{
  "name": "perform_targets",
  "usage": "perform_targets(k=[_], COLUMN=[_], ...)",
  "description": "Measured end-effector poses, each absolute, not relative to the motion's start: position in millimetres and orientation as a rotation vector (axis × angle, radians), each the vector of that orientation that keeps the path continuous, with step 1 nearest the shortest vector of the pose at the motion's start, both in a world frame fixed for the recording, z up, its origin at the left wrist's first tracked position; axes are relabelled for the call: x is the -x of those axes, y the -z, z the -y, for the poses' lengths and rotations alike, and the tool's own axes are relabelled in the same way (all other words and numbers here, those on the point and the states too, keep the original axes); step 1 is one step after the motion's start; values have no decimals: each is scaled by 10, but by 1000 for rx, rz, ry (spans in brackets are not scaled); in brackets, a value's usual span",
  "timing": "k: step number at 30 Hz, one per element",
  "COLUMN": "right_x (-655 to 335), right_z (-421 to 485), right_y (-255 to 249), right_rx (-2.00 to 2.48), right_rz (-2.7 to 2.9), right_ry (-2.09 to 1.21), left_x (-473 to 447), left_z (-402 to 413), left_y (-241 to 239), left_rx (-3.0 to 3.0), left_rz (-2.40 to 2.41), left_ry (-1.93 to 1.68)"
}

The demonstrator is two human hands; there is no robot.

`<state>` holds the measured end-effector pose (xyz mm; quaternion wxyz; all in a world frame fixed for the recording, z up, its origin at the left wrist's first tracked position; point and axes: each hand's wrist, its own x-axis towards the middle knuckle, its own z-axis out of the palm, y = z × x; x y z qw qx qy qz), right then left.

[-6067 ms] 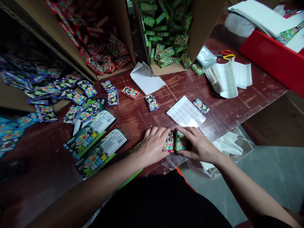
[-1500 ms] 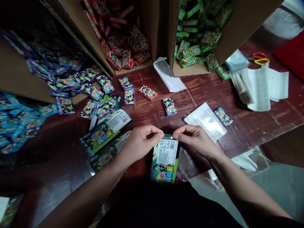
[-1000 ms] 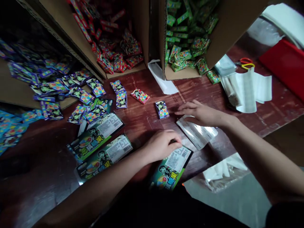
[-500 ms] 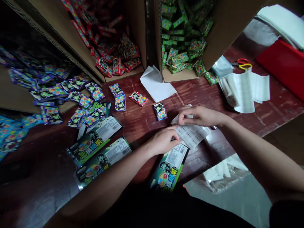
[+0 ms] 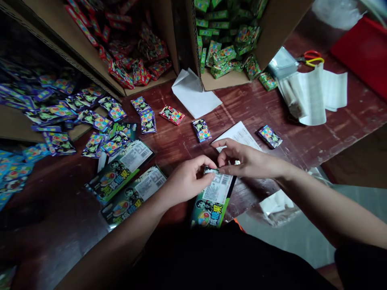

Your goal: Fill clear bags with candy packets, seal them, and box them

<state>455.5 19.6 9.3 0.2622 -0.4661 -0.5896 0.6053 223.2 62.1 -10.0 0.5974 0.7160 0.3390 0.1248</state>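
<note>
The left hand [image 5: 192, 177] has its thumb and index finger nearly closed on the upper edge of a printed candy pouch [image 5: 208, 201], its other fingers curled in. The right hand [image 5: 246, 159] meets the same edge from the other side, thumb and fingertips drawn close together; whether they grip the pouch or something small at its rim cannot be told. The pouch lies between the hands and the person's body, label panel toward the fingers, its lower end running to the dark clothing.

Just beyond the right hand, and partly under it, lies a sticker sheet [image 5: 237, 135]. Half a second earlier the hands were at that sheet, its rows of labels showing; now it rests on the table [image 5: 169, 149] and both hands are at the pouch top. Six seconds ago they were around a red and a green packet instead.

A purple candy packet [image 5: 270, 136], mostly covered half a second ago, shows fully right of the sheet. Two more printed pouches [image 5: 121, 171] lie left of the left hand. Farther out are a red candy packet [image 5: 171, 114], folded white paper [image 5: 195, 94], cartons of red [image 5: 121, 72] and green packets [image 5: 223, 56], and scissors [image 5: 313, 58].
</note>
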Motion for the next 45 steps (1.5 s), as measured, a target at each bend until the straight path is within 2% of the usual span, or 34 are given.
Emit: perform_targets(k=[2, 7, 10, 13, 18, 22, 24, 26, 30, 33, 36, 40, 45], right_x=[-4521, -4339, -4187, -4052, -3956, -3915, -3833, -3712, -3538, -3527, -3502, -3430, -3484], right_z=[-145, 118, 240, 267, 308, 507, 574, 563, 363, 238, 217, 285, 429], right_y=[-86, -151, -110, 18, 226, 314, 356, 387, 361, 293, 261, 304, 427], right_rx=[1333, 1471, 1513, 1595, 1491, 1423, 1371, 1287, 1174, 1128, 1078, 1082, 1109], right_rz=[1721, 2088, 2094, 1966, 1689, 1258, 1023, 842, 617, 664, 866, 1120, 1202], right_ry=[-1434, -631, -439, -498, -845, -770, -849, -983, -947, -918, -993, -988, -1153], left_x=[-2230, -2189, -2157, -2092, -1747, -1339, -1231, -1223, -1305, -1287, -1297, -1395, -1320], left_z=[-605, -558, -525, -505, -554, -604, -537, -376, 93, 313, 300, 136, 36], left_y=[81, 67, 97, 152, 130, 15, -6, 20, 163, 237, 236, 230, 268], left_rx=[-1680, -1652, -1611, -1532, -1395, -1198, -995, -844, -730, -882, -1102, -1196, -1259], left_rz=[-796, -794, -814, -826, -928, -1114, -1126, -1109, -1100, -1111, -1095, -1050, -919], left_ry=[-281, -343, -397, -434, -484, -911, -1129, -1192, -1079, -882, -730, -953, -686])
